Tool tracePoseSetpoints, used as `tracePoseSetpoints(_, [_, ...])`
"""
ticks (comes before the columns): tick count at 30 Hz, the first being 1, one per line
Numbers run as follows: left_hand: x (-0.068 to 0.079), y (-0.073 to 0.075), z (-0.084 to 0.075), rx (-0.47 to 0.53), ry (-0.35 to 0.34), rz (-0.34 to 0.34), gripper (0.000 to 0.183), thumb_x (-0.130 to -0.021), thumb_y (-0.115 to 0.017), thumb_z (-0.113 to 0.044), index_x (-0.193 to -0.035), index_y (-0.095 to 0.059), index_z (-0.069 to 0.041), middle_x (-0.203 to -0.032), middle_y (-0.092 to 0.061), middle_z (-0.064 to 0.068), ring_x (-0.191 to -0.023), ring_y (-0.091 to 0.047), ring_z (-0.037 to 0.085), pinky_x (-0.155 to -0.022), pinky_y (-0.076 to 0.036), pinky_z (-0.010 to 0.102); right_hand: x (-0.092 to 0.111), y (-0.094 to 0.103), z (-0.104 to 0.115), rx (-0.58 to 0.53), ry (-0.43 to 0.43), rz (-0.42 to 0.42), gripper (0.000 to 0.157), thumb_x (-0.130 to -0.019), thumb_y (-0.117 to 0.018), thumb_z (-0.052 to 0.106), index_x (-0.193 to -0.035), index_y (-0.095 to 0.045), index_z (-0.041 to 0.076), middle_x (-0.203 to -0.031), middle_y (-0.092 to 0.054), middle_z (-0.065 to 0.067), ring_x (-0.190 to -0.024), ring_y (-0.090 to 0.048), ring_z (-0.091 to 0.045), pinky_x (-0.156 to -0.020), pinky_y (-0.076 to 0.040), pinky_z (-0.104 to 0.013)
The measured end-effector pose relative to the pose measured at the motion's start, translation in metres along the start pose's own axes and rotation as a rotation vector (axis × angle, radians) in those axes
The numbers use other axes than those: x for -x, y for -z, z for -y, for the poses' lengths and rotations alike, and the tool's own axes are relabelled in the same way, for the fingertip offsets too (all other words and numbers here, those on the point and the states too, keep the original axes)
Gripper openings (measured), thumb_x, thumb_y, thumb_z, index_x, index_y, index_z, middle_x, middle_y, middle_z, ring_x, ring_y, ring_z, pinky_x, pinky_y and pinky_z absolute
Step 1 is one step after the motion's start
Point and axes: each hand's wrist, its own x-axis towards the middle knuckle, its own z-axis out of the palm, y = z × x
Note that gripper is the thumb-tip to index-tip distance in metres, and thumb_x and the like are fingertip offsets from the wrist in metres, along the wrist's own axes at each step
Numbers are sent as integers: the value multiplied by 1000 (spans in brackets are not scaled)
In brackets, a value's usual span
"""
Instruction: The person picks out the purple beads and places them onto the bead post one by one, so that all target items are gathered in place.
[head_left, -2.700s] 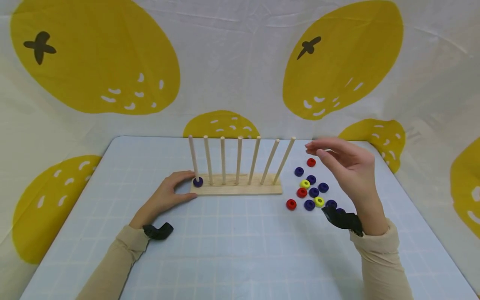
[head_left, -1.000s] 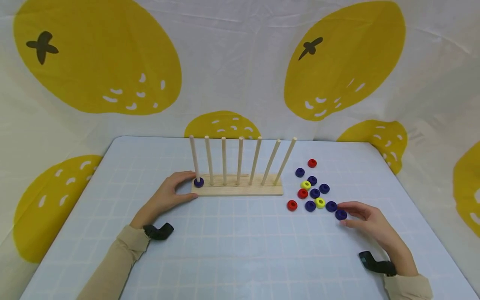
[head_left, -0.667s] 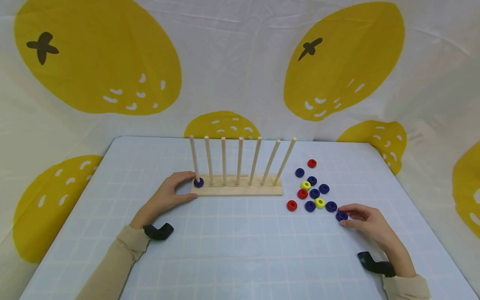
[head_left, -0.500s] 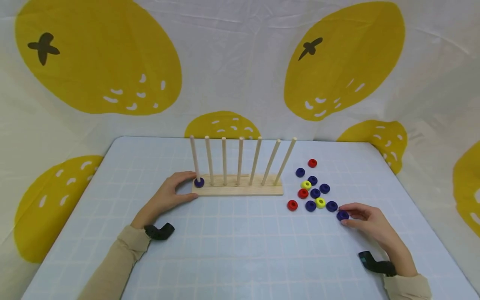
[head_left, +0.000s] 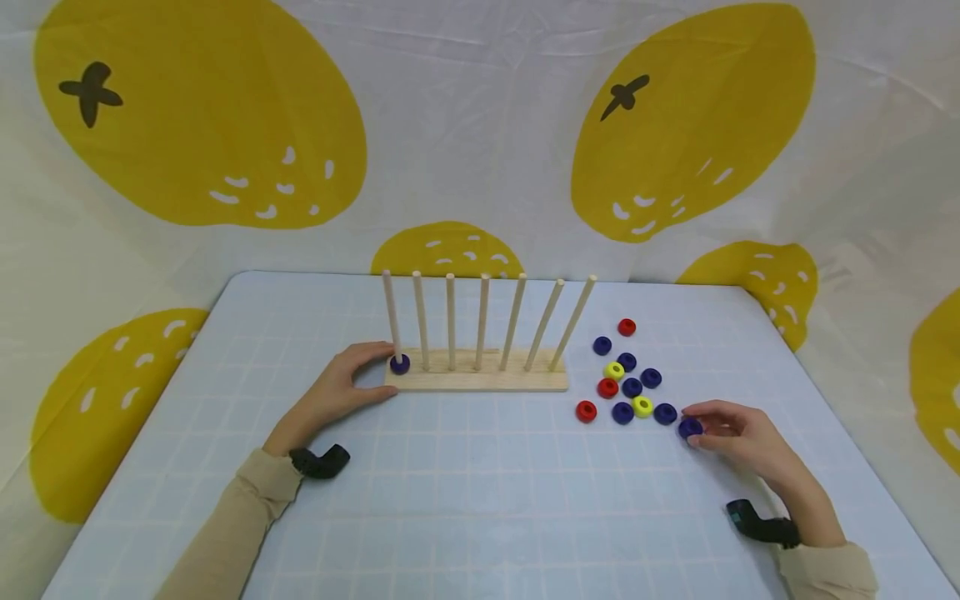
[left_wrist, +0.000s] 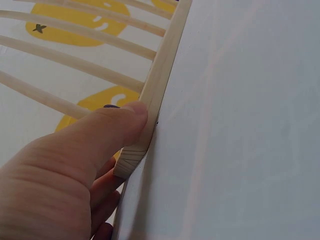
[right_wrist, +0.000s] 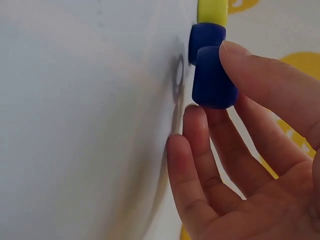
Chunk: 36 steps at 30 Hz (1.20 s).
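My left hand (head_left: pixel 347 385) grips the left end of a wooden peg rack (head_left: pixel 480 382), thumb on the front edge and fingers behind it in the left wrist view. Several upright pegs stand in a row on the rack. A dark blue bead (head_left: pixel 400 364) sits at the foot of the leftmost peg. To the right, my right hand (head_left: pixel 746 437) pinches another blue bead (right_wrist: pixel 214 79) between thumb and fingers. In the right wrist view this bead is just off the tabletop, a small shadow beside it.
Loose beads lie between the rack and my right hand: several blue ones (head_left: pixel 622 412), a few red (head_left: pixel 586 411) and two yellow (head_left: pixel 642 407). A pale checked cloth (head_left: pixel 465 500) covers the table. Behind it hangs a lemon-print curtain (head_left: pixel 465 125).
My right hand came down from above the beads to the nearest blue one, pinched it and has lifted it slightly. The left hand keeps its place on the rack.
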Motion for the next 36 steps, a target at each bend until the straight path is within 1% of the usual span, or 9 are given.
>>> tracePoseSetpoints(4, [0,0,-1,2,-8,-1,63,-77,-86,-11,-133,-60,-4,-138,-56,17,-130,-46,39,-108,-32,59,-1,6,4,15,26,27,43,-88,-77,20,-126,-65,4,-121,-66,-16,-95,-60,-14,-77,-52,-19])
tracePoseSetpoints(9, [0,1,-1,3,0,1,63,-77,-87,-12,-133,-61,-5,-138,-56,17,-131,-46,39,-109,-31,59,-4,15,9,46,67,63,40,-89,-76,20,-124,-65,4,-120,-66,-15,-96,-59,-14,-79,-52,-18])
tracePoseSetpoints(14, [0,1,0,-2,18,3,63,-77,-87,-13,-133,-61,-5,-138,-56,17,-131,-45,39,-109,-31,59,-6,22,16,56,104,95,38,-89,-76,18,-123,-66,3,-118,-67,-15,-94,-58,-13,-78,-52,-20])
tracePoseSetpoints(18, [0,1,1,-7,9,2,62,-77,-86,-13,-133,-61,-5,-138,-57,16,-131,-46,39,-109,-31,59,-8,28,21,76,136,110,37,-89,-75,16,-122,-66,3,-115,-68,-13,-92,-59,-13,-78,-52,-19])
tracePoseSetpoints(22, [0,0,1,-4,-9,2,62,-77,-86,-12,-133,-61,-4,-137,-57,18,-130,-46,40,-108,-32,59,-11,33,27,103,144,123,36,-89,-75,15,-122,-66,3,-115,-68,-12,-93,-60,-13,-79,-52,-18])
tracePoseSetpoints(24, [0,1,0,-1,-6,3,62,-77,-86,-11,-133,-61,-4,-138,-56,18,-130,-46,40,-109,-32,59,-12,35,30,119,141,130,36,-88,-75,15,-122,-66,4,-115,-68,-11,-94,-60,-13,-80,-51,-18])
tracePoseSetpoints(28, [0,1,0,-4,-4,6,62,-77,-86,-11,-133,-60,-4,-138,-56,18,-130,-46,39,-109,-31,59,-15,39,36,160,167,149,37,-87,-77,16,-121,-67,5,-115,-69,-10,-93,-59,-14,-82,-52,-20])
tracePoseSetpoints(31, [0,0,0,-4,-12,5,62,-77,-86,-11,-133,-60,-3,-138,-56,18,-130,-47,39,-108,-32,59,-17,43,40,202,218,157,38,-85,-80,15,-119,-68,5,-113,-69,-9,-91,-58,-13,-82,-53,-22])
tracePoseSetpoints(36, [0,0,1,-4,-24,-1,62,-77,-86,-10,-133,-61,-3,-137,-57,18,-129,-47,39,-108,-33,59,-18,51,52,241,289,157,37,-83,-81,13,-117,-69,6,-111,-70,-8,-89,-59,-10,-80,-53,-19])
